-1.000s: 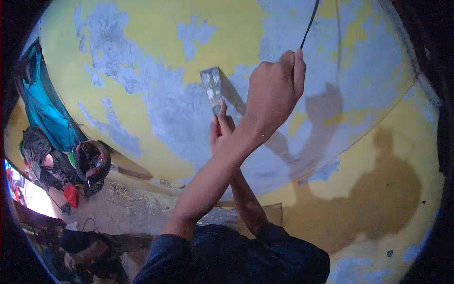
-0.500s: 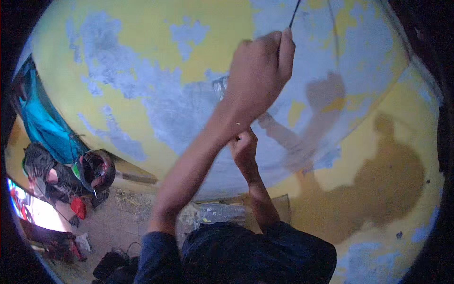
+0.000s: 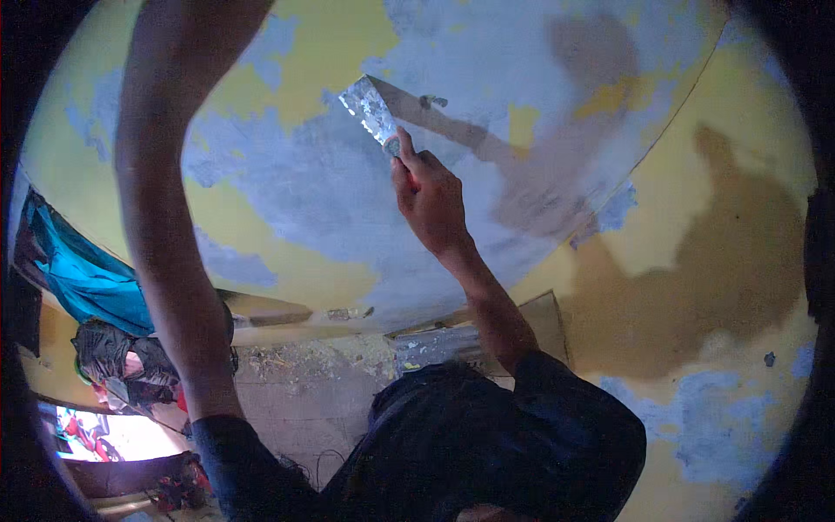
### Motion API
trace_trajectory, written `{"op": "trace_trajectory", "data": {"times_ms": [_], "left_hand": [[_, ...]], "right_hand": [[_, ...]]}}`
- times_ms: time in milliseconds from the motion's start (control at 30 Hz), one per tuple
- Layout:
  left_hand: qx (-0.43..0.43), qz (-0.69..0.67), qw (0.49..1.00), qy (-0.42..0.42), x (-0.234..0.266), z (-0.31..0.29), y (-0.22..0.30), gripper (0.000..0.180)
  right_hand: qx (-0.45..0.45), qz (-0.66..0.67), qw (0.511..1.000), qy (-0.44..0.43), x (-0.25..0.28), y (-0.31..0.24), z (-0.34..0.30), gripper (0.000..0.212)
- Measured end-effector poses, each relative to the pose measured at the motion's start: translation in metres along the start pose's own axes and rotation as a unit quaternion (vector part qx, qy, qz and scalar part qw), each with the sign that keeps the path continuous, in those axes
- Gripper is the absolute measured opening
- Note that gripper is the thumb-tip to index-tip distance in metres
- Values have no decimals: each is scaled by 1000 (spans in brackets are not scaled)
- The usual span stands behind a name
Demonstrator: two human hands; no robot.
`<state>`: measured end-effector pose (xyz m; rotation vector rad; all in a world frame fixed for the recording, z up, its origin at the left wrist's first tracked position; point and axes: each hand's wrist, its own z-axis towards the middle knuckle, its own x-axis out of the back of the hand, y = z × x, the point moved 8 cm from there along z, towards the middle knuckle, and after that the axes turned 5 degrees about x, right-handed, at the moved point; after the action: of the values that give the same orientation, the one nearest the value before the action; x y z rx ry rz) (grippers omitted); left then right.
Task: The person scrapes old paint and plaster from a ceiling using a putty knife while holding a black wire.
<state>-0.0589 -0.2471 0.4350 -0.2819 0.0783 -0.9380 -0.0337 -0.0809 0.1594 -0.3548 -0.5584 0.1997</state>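
Observation:
My right hand [image 3: 431, 200] is closed around the reddish handle of a putty knife [image 3: 370, 109]. The wide metal blade, spotted with pale residue, points up and left over the patchy yellow and grey-blue wall [image 3: 322, 200]. Whether the blade touches the wall I cannot tell. A long shadow runs right from the blade's tip. On the left side my left forearm [image 3: 156, 174] reaches up past the top edge, so my left hand is out of sight.
A teal cloth [image 3: 87, 270] hangs at the left above a dark bundle [image 3: 117, 352]. Pale flakes [image 3: 348, 352] litter the floor along the wall's foot, beside a grey flat panel [image 3: 439, 348]. A bright opening [image 3: 113, 435] shows a red motorcycle [image 3: 87, 431] at lower left.
My left arm has swung left and up, taking its hand and the thin dark rod it held out of view. My right hand has risen, and its putty knife now shows plainly.

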Motion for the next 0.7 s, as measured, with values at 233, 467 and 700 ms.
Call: {"op": "trace_trajectory", "data": {"times_ms": [233, 467, 700], "left_hand": [[266, -179, 926, -198, -8, -7, 11, 48], [219, -206, 951, -67, -1, -24, 0, 45], [263, -211, 927, -165, -34, -40, 24, 43]], "right_hand": [[79, 54, 995, 42, -11, -21, 49, 42], [93, 52, 994, 16, 0, -48, 62, 43], [-17, 0, 1000, 2, 48, 22, 1, 45]]}}
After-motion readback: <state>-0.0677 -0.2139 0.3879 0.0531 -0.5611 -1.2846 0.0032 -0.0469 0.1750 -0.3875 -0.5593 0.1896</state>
